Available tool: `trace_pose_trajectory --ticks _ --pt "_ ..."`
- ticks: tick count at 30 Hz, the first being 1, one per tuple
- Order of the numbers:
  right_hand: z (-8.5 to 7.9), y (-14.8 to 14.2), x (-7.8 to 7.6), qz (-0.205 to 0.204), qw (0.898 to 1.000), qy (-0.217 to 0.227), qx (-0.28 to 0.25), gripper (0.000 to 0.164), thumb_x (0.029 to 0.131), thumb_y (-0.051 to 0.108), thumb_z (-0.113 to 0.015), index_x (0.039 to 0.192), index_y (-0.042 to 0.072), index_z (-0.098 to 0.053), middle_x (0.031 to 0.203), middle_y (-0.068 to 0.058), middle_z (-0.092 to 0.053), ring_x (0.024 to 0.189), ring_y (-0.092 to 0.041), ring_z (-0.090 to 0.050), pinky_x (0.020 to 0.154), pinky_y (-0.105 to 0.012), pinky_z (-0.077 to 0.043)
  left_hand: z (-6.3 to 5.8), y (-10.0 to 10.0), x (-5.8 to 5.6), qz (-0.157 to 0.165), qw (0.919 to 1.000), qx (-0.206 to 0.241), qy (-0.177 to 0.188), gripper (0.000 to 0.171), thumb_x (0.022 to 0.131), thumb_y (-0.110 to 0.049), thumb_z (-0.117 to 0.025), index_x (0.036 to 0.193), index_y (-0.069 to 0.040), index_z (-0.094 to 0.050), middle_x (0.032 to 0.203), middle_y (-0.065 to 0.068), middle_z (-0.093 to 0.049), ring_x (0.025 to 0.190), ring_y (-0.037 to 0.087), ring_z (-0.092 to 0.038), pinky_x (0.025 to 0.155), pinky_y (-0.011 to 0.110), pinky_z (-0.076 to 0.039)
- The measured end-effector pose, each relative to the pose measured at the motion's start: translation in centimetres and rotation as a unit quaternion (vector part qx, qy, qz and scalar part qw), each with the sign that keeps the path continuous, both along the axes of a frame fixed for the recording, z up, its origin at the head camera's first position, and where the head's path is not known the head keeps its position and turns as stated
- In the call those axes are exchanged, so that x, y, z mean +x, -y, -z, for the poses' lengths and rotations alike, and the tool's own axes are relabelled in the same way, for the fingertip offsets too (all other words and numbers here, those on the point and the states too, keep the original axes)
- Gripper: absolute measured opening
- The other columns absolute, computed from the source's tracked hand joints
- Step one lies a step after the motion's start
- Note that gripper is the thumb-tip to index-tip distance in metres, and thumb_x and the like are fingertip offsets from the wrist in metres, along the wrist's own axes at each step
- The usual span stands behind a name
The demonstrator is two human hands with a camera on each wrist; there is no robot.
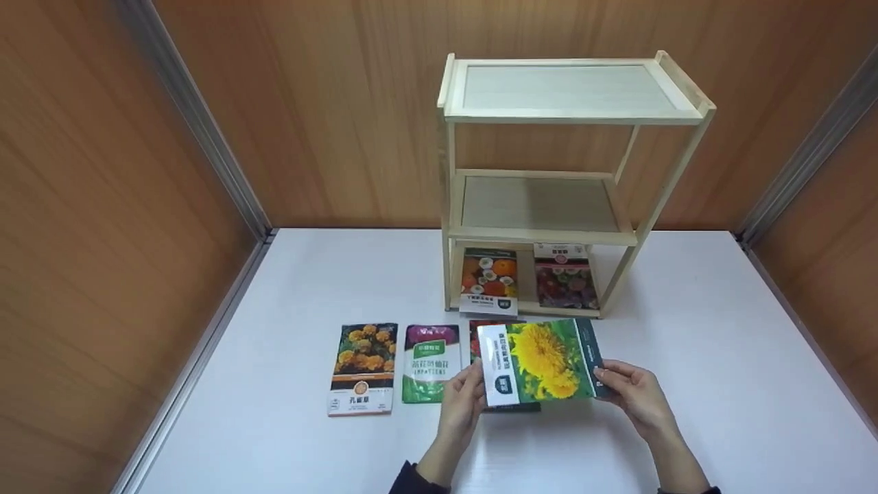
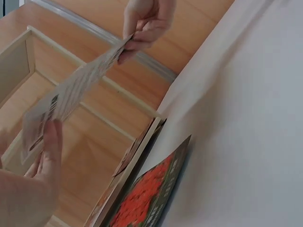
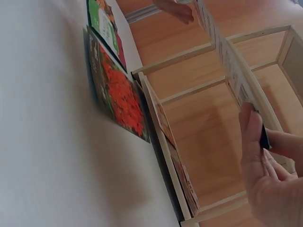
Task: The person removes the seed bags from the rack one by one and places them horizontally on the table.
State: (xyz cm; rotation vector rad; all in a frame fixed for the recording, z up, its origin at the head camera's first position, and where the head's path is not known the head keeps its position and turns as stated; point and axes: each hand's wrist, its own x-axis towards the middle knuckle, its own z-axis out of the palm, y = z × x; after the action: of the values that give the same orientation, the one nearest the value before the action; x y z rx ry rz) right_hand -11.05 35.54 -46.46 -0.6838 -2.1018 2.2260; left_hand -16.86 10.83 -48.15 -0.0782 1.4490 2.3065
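Note:
Both hands hold a seed packet (image 1: 549, 360) with a big yellow flower on its front, turned sideways above the table. My left hand (image 1: 461, 405) pinches its white end, and my right hand (image 1: 638, 398) grips its dark green end between thumb and fingers. The left wrist view shows the packet's printed back (image 2: 78, 87). Underneath, mostly hidden in the head view, lies a red-flower packet (image 3: 120, 97). To the left are a green and white packet (image 1: 431, 363) and an orange-flower packet (image 1: 363, 370), side by side on the table.
A three-tier wooden shelf (image 1: 542, 238) stands at the back of the white table (image 1: 274, 412). On its bottom tier lean an orange and white flower packet (image 1: 489, 280) and a dark purple-red flower packet (image 1: 566, 278). Wooden panels (image 1: 329, 116) with metal edge strips enclose the table.

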Motion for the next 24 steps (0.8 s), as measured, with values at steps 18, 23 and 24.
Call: trace_pose_trajectory --ticks 18,23,24 --pt "3.2 5.8 -0.4 0.138 0.988 -0.013 -0.065 0.04 0.083 0.019 -0.062 0.112 -0.007 -0.053 0.093 -0.007 -0.063 0.079 -0.014 -0.06 0.067 -0.024 -0.05 1.8 -6.2 3.0 -0.112 0.9936 0.007 -0.012 0.038 0.081 -0.015 -0.064 0.11 0.007 -0.053 0.1 0.014 -0.062 0.087 0.021 -0.062 0.074 0.031 -0.05" --pt "3.1 6.4 -0.3 0.138 0.987 0.005 -0.077 0.038 0.086 0.016 -0.058 0.115 -0.007 -0.05 0.093 -0.005 -0.064 0.079 -0.012 -0.061 0.067 -0.022 -0.049 2.0 -6.2 3.2 -0.131 0.9912 0.012 -0.008 0.033 0.084 -0.012 -0.06 0.108 0.009 -0.054 0.097 0.016 -0.063 0.083 0.022 -0.063 0.072 0.031 -0.051" --pt "3.0 6.4 -0.2 0.136 0.988 0.006 -0.077 0.037 0.086 0.015 -0.057 0.115 -0.007 -0.05 0.092 -0.005 -0.064 0.079 -0.012 -0.061 0.066 -0.022 -0.049 2.1 -6.1 3.2 -0.134 0.9909 0.015 -0.005 0.032 0.084 -0.01 -0.06 0.107 0.01 -0.054 0.096 0.016 -0.063 0.082 0.022 -0.063 0.071 0.031 -0.051"
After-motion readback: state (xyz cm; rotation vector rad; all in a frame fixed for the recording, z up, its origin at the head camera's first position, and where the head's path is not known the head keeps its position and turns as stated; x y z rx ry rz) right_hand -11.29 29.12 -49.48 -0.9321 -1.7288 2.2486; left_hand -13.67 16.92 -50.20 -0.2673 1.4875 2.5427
